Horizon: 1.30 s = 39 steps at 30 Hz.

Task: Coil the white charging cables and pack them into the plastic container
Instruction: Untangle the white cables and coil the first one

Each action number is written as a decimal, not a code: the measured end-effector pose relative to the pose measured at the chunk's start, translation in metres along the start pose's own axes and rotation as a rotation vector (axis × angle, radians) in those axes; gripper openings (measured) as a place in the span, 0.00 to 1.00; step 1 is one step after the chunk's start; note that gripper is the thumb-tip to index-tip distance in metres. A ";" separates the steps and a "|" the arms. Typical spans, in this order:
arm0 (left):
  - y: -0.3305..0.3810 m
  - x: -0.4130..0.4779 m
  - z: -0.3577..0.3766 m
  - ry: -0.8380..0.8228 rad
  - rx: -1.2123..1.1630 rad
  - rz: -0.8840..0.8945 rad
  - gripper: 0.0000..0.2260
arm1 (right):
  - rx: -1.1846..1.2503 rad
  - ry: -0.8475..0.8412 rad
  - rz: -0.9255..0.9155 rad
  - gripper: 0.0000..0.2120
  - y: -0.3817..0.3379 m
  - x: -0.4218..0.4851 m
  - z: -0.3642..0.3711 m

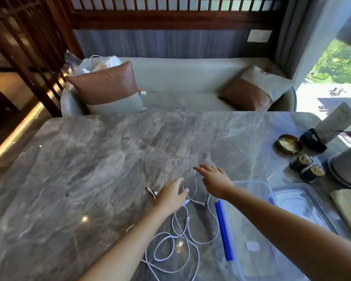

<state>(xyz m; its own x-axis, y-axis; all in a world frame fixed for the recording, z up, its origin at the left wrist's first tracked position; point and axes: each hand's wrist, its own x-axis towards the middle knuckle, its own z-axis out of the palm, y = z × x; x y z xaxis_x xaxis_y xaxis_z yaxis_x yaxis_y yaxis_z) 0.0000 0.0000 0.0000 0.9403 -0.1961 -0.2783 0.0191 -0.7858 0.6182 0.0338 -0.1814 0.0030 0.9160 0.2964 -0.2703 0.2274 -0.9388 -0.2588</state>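
Several white charging cables [177, 238] lie in loose tangled loops on the grey marble table [89, 169], near its front edge. My left hand [171, 194] rests over the far end of the tangle with relaxed fingers, touching a cable near its plug. My right hand [213, 179] stretches out flat above the table with straight fingers, a thin cable strand running just beneath it. The clear plastic container [251, 258] with a blue clip on its left rim sits right of the cables. Its clear lid [300, 205] lies beyond it.
Two small dark jars [307, 168], a brass dish [288, 144] and a dark stand holding a card [314, 140] crowd the table's right side. A folded cloth [349, 205] lies at the right edge. A sofa with cushions [109, 88] stands behind the table.
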 end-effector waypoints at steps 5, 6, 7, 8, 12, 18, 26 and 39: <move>0.008 0.014 0.035 -0.150 -0.354 -0.204 0.18 | -0.020 -0.046 -0.004 0.27 0.000 0.008 0.006; 0.010 0.017 0.040 -0.167 -0.439 -0.248 0.20 | -0.048 -0.027 -0.021 0.28 0.000 0.009 0.009; 0.010 0.022 0.046 -0.170 -0.512 -0.285 0.22 | -0.068 -0.008 -0.032 0.29 0.000 0.009 0.011; 0.010 0.025 0.048 -0.158 -0.564 -0.310 0.23 | -0.070 0.013 -0.043 0.29 -0.001 0.010 0.011; 0.013 0.030 0.053 -0.148 -0.717 -0.288 0.13 | -0.033 0.060 -0.090 0.20 -0.001 0.015 0.013; 0.013 0.017 0.024 0.139 -0.482 -0.110 0.12 | 0.162 0.102 -0.138 0.16 -0.006 0.017 -0.001; 0.028 -0.028 -0.056 0.126 -0.723 0.088 0.12 | 0.298 0.308 -0.327 0.12 -0.031 -0.006 -0.026; 0.021 -0.087 -0.069 0.389 -0.883 0.069 0.14 | 1.430 -0.070 -0.210 0.06 -0.067 -0.065 -0.053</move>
<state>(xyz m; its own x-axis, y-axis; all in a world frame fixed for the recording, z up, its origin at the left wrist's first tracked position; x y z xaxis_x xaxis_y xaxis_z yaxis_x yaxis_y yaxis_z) -0.0579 0.0413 0.0879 0.9926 0.1076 -0.0564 0.0593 -0.0244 0.9979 -0.0237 -0.1472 0.0870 0.8804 0.4517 -0.1445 -0.2039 0.0854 -0.9753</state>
